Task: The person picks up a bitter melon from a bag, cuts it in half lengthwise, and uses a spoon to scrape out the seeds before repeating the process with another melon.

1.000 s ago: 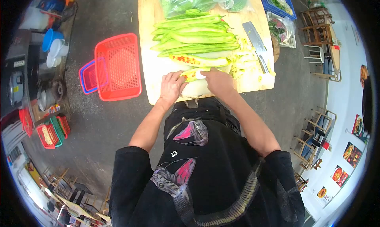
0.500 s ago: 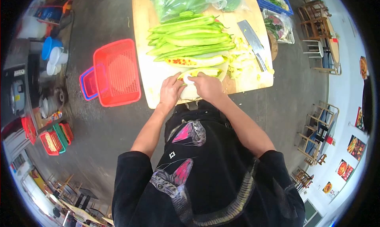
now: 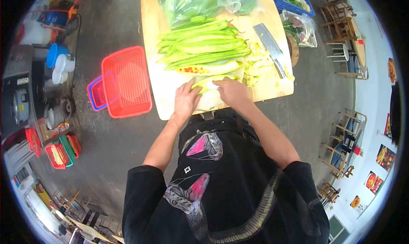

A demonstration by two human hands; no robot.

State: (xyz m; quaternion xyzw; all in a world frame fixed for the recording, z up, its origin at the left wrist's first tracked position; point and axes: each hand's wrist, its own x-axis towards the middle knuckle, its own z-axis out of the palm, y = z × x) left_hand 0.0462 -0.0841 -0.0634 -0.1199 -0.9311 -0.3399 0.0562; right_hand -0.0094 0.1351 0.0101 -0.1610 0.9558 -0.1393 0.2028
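A halved bitter melon [image 3: 209,85], long and light green, lies crosswise at the near edge of the cutting board [image 3: 272,90]. My left hand [image 3: 186,100] holds its left end, fingers bent over it. At its middle, my right hand [image 3: 233,91] is closed, with something small and whitish by the fingertips that I cannot make out. Just beyond lies another half [image 3: 208,68] with red seeds showing. Several more long green pieces [image 3: 208,41] are piled behind it. Pale yellow scraps [image 3: 257,67] are heaped to the right, beside a cleaver [image 3: 269,40].
A plastic bag of green vegetables [image 3: 196,5] covers the board's far end. Left of the board stands a red basket [image 3: 128,80]. Beyond the right corner are a blue crate [image 3: 294,1] and a bagged tray of vegetables [image 3: 300,29].
My right hand has slid a little to the right along the melon half, away from my left hand. My left hand stays at the left end.
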